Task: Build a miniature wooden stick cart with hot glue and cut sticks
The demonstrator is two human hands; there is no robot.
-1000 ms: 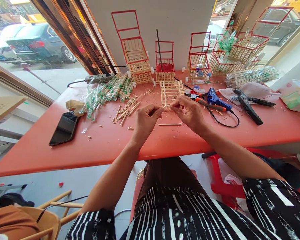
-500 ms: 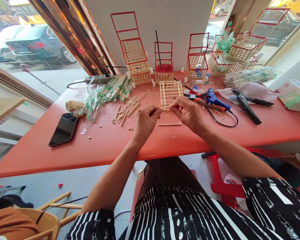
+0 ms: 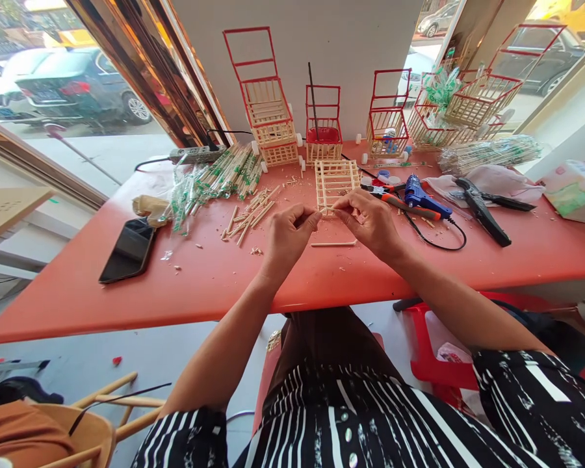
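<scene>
A small lattice frame of pale wooden sticks (image 3: 332, 185) lies flat on the red table. At its near end my left hand (image 3: 292, 231) is closed, thumb and forefinger pinched together. My right hand (image 3: 373, 221) makes a similar pinch just to the right, partly covering the frame's near right corner. A tiny pale bit shows between the fingertips; whether it is a loose piece or the frame's end, I cannot tell. One loose wooden stick (image 3: 333, 244) lies on the table below the hands.
Cut sticks (image 3: 248, 218) and wrapped stick bundles (image 3: 224, 172) lie left, by a phone (image 3: 128, 250). A blue glue gun (image 3: 422, 195), orange-handled pliers (image 3: 404, 201) and black cutters (image 3: 485, 208) lie right. Behind stand red-trimmed stick carts (image 3: 273, 123). The red table's (image 3: 214, 292) front edge is near.
The whole view has shifted slightly right and down. Both hands keep their pinches at the frame's near end, with little visible movement.
</scene>
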